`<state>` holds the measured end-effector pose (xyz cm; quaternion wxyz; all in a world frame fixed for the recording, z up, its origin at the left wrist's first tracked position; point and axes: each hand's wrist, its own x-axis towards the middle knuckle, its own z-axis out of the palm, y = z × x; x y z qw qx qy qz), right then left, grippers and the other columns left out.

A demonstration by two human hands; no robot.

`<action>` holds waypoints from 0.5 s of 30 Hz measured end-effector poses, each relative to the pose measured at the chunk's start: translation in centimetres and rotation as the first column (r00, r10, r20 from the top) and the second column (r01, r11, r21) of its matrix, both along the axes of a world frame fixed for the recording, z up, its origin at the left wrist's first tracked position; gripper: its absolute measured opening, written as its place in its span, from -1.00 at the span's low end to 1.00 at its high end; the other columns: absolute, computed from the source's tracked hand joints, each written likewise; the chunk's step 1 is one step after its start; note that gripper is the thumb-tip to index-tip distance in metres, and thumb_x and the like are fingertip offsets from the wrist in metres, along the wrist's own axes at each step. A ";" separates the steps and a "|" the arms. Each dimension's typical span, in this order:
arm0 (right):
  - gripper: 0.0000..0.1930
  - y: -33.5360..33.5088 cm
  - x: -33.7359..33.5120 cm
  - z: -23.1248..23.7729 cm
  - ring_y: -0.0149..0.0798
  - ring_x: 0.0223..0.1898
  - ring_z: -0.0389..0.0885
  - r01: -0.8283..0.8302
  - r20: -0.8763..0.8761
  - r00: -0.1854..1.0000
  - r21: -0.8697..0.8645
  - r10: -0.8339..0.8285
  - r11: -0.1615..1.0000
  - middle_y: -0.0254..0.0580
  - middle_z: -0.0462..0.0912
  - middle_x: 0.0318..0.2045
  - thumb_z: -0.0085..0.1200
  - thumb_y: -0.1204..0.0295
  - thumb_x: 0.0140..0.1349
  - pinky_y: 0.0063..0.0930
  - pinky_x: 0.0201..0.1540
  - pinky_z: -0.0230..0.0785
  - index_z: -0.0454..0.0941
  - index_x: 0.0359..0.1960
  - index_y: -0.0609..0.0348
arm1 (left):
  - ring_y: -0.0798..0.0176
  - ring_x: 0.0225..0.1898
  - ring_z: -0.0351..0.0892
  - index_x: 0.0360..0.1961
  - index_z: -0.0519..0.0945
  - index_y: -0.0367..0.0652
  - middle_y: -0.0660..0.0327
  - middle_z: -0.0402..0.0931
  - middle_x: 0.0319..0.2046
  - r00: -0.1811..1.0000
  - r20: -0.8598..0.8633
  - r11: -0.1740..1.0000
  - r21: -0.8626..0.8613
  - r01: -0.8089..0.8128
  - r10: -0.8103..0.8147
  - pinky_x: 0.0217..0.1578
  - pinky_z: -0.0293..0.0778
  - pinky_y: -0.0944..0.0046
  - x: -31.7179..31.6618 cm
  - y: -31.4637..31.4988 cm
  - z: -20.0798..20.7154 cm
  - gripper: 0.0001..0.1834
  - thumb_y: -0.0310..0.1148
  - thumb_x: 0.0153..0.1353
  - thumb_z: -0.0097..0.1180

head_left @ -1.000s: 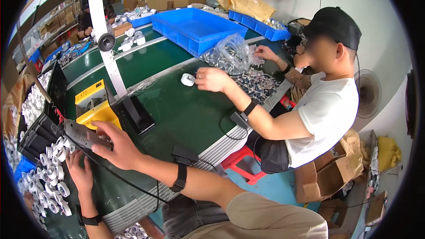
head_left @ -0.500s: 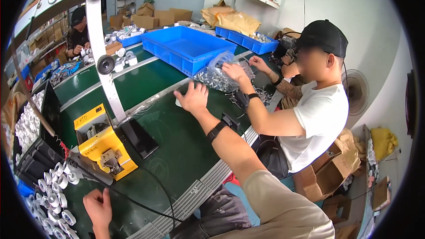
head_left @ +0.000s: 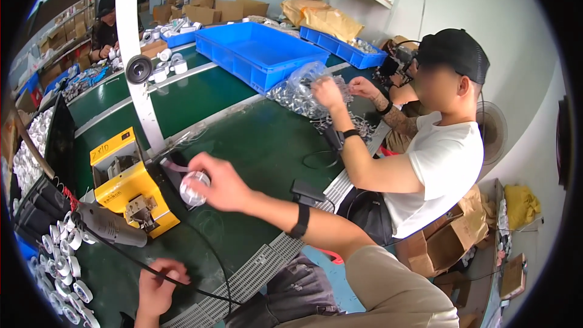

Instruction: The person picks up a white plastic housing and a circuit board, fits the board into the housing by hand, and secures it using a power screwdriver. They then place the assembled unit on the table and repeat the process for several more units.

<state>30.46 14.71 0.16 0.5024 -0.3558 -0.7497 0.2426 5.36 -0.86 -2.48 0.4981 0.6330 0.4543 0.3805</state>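
Observation:
My right hand (head_left: 226, 187) is closed around the side of a round white part (head_left: 195, 188) with a pale, shiny face. It holds the part above the green bench, close to the yellow machine (head_left: 138, 191). A flat black tray-like thing (head_left: 164, 173) is partly hidden behind the part and my fingers. My left hand (head_left: 159, 288) is low over the near left of the bench, fingers curled in; whatever they may hold is hidden. A black cable (head_left: 136, 260) passes across its fingers.
White rings (head_left: 64, 264) crowd the left edge beside a grey cylinder (head_left: 112, 225). A white post (head_left: 139, 97) rises beyond the machine. A co-worker (head_left: 437, 146) at right handles a clear plastic bag (head_left: 310, 79) of metal parts. A blue bin (head_left: 255, 54) stands behind.
My right hand has swung left and nearer from the middle of the bench, now carrying the round white part. My left hand has shifted slightly right and its fingers have turned inward.

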 end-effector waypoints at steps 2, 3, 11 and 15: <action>-0.72 -3.7 -2.1 1.6 -0.01 -0.27 0.59 -0.264 -0.028 0.964 0.038 0.265 0.964 -0.04 0.55 -0.31 0.20 0.35 0.10 -0.26 -0.22 0.44 0.45 -0.22 0.20 | 0.07 -0.17 0.60 0.11 0.37 -0.22 0.04 0.52 -0.10 0.873 0.481 0.982 -0.187 0.017 0.076 -0.18 0.60 0.03 3.0 -0.1 1.8 -0.58 -0.19 0.34 -0.02; -0.71 -5.5 -3.3 2.3 0.01 -0.24 0.56 -0.325 -0.006 0.946 0.059 0.325 0.944 -0.05 0.53 -0.29 0.20 0.34 0.09 -0.24 -0.20 0.42 0.46 -0.21 0.20 | 0.03 -0.09 0.58 0.19 0.28 -0.22 0.01 0.46 -0.01 0.795 0.597 0.963 -0.260 0.072 0.102 -0.16 0.60 -0.03 3.3 -0.3 1.8 -0.48 -0.09 0.36 -0.08; -0.71 -7.6 -5.7 -0.3 -0.11 -0.24 0.56 -0.516 -0.103 0.856 -0.092 0.507 0.852 -0.12 0.54 -0.33 0.22 0.40 0.12 -0.31 -0.16 0.40 0.53 -0.13 0.19 | 0.10 -0.06 0.57 0.15 0.35 -0.23 0.06 0.51 -0.04 0.832 0.503 0.936 -0.349 -0.051 0.233 -0.12 0.56 0.05 0.8 -1.2 1.8 -0.48 -0.06 0.35 -0.05; -0.85 -6.7 -3.6 -0.2 -0.45 -0.33 0.61 -0.455 -0.130 0.888 -0.378 0.440 0.806 -0.17 0.62 -0.30 0.15 0.49 0.22 -0.56 -0.30 0.46 0.60 -0.20 0.27 | 0.21 -0.04 0.53 0.09 0.38 -0.20 0.14 0.51 -0.06 0.853 0.490 0.943 -0.332 -0.007 0.178 -0.14 0.50 0.21 2.5 0.7 2.1 -0.51 -0.11 0.27 0.09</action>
